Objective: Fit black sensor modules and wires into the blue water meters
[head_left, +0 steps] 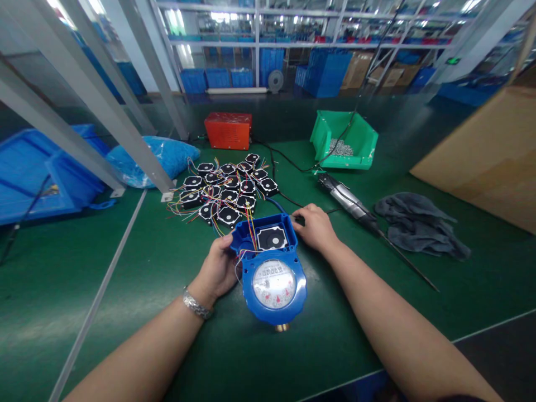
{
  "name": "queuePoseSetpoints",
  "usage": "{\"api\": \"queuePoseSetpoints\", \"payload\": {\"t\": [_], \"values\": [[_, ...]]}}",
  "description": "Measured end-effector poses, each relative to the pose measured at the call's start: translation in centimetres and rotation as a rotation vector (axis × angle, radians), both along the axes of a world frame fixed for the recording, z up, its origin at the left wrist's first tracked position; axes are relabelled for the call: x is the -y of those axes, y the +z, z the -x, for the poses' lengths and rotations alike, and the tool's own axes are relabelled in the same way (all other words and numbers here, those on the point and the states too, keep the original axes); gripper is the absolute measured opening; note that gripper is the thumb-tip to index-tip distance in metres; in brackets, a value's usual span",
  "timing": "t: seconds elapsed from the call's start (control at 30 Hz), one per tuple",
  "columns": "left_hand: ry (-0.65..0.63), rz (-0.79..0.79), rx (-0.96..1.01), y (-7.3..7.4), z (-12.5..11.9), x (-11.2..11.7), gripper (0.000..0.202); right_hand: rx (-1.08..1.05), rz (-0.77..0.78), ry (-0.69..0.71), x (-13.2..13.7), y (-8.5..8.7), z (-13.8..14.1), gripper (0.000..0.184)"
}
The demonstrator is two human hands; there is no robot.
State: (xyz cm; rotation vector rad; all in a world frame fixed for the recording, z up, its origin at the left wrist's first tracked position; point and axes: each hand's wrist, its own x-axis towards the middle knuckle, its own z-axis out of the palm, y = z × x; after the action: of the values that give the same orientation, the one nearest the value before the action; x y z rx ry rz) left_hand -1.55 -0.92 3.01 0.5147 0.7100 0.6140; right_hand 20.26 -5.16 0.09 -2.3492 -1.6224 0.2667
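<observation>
A blue water meter [274, 307] with a clear round dial stands in front of me, a brass threaded end [282, 328] showing at its near side. Its upper compartment is uncovered and holds a black module [272, 239] with a white outline; red, yellow and white wires [252, 226] come out over the compartment. My left hand [218, 268] is closed around the housing's left side, its fingers partly hidden beneath. My right hand [315, 226] has curled fingers against the housing's upper right corner; the fingertips are partly hidden. A blue cable [276, 205] runs from the housing's far side.
Several black wired modules [228, 192] lie clustered beyond the meter. Behind them are an orange-red box [228, 131] and a green bin [345, 139] of small metal parts. An electric screwdriver [349, 204], a grey cloth [419, 223] and a carton [481, 151] lie right; a blue bag [154, 159] lies left.
</observation>
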Motion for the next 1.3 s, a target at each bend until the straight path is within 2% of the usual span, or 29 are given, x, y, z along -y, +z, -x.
{"api": "queuePoseSetpoints", "payload": {"t": [0.2,0.33,0.53,0.83,0.97,1.07,1.2,1.3], "values": [[-0.041,0.136,0.005,0.2,0.3,-1.0,0.018,-0.001,-0.003,-0.005,0.0,0.1,0.0,0.022],[0.016,0.217,-0.021,1.0,0.2,-1.3,0.024,-0.001,-0.005,-0.006,0.0,0.3,0.1,0.021],[0.064,0.242,-0.066,1.7,-0.2,-1.0,0.025,-0.004,-0.014,0.003,0.0,0.1,-0.1,0.022],[-0.027,0.224,-0.056,0.8,-0.2,-1.1,0.027,-0.019,-0.031,-0.002,-0.1,-0.1,-0.1,0.022],[0.001,0.247,-0.098,1.0,-0.3,-1.0,0.032,-0.022,-0.044,0.002,-0.1,-0.2,-0.2,0.022],[0.012,0.245,-0.083,1.0,-0.3,-0.9,0.027,-0.021,-0.046,0.005,-0.1,-0.2,-0.2,0.022],[-0.009,0.190,-0.037,0.3,0.0,-1.0,0.019,-0.020,-0.044,0.007,-0.2,-0.3,-0.3,0.022],[-0.059,0.134,-0.003,-0.3,0.2,-1.1,0.023,-0.026,-0.046,0.004,-0.2,-0.4,-0.3,0.021]]}}
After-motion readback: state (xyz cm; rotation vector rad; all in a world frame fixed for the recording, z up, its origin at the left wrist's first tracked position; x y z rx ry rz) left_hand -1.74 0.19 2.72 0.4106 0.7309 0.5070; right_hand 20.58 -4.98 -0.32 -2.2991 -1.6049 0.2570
